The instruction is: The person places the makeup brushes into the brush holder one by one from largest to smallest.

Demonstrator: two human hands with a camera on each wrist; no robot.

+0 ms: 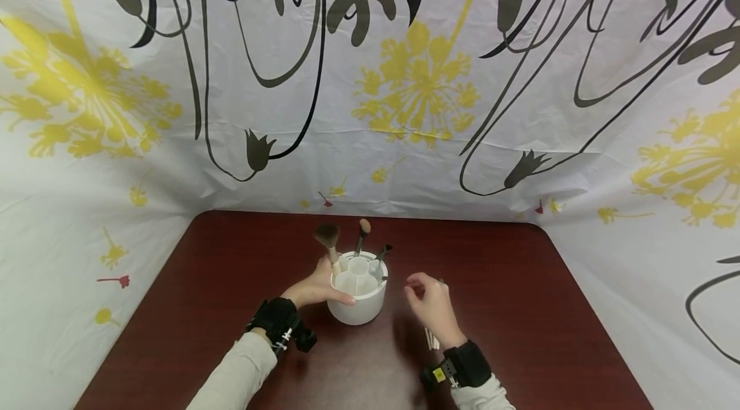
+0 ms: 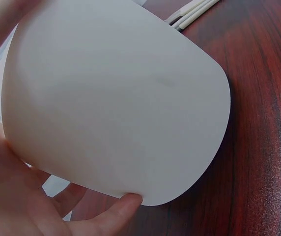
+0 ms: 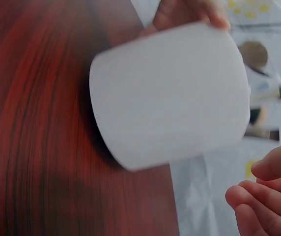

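A white round makeup brush holder (image 1: 356, 311) with divided compartments stands on the table. My left hand (image 1: 315, 286) grips its left side, thumb at the front near the rim; the left wrist view shows the fingers around the holder's wall (image 2: 116, 108). Upright in the holder are a wide fluffy brush (image 1: 327, 236), a brush with a tan rounded head (image 1: 364, 227) and a small dark-tipped brush (image 1: 384, 252). To the right of the holder, apart from it, my right hand (image 1: 435, 308) hovers with loosely bent fingers and nothing between them.
Several thin pale handles (image 1: 431, 339) lie on the table beneath my right wrist. The dark red wooden table (image 1: 248, 256) has rounded far corners. Behind it hangs a white cloth (image 1: 324, 178) with a floral print.
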